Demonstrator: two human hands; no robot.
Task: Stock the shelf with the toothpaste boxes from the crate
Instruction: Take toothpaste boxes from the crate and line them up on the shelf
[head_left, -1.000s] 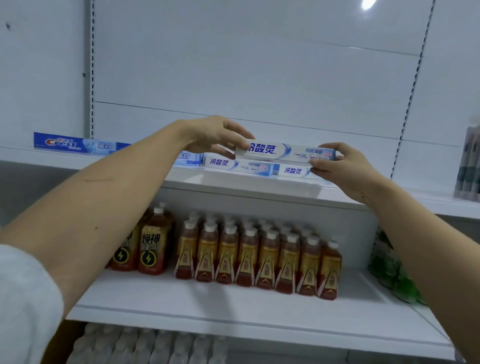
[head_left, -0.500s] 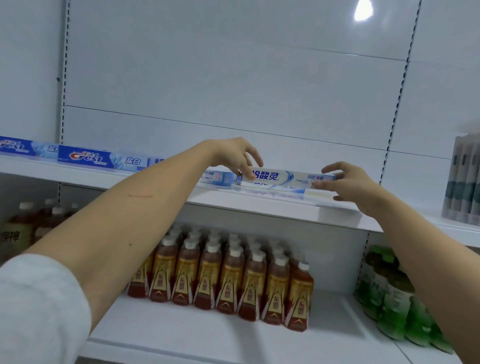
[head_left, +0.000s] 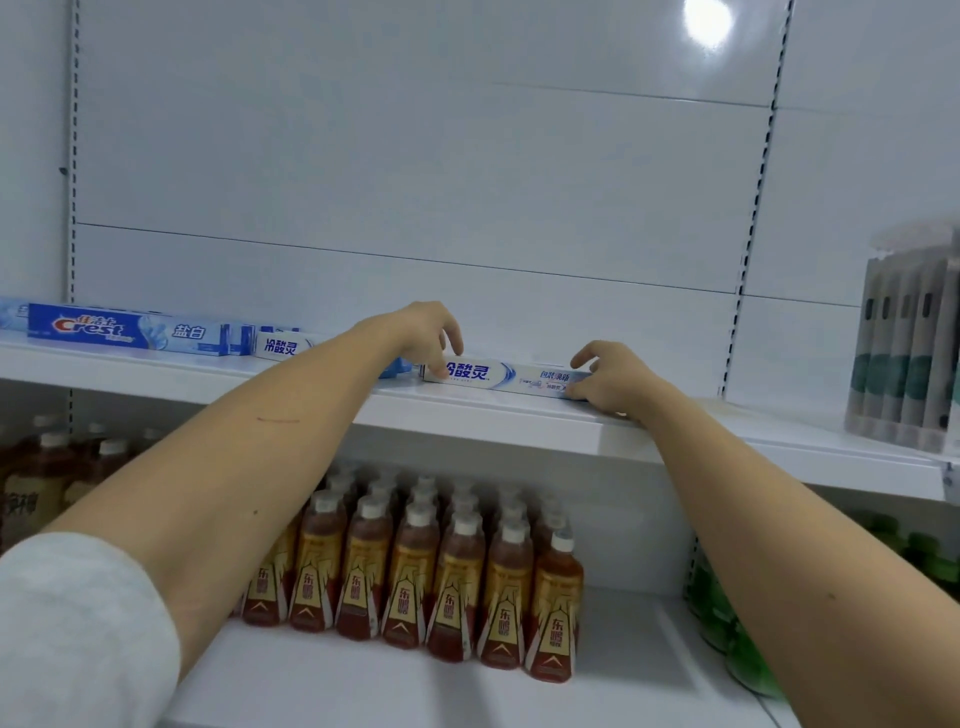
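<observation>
1. Shelf (head_left: 493, 423): white, white panelled wall behind.
2. Box (head_left: 501, 378): lay flat on shelf.
3. Left hand (head_left: 423, 332): curled fingertips touched box's left end.
4. Right hand (head_left: 610, 376): fingers gripped its right end.
5. Bottles (head_left: 415, 582): below shelf.

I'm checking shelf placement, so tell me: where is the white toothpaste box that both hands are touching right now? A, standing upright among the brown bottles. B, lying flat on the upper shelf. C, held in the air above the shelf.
B: the white toothpaste box lies flat on the upper shelf, the left hand at one end, the right hand at the other.
</observation>
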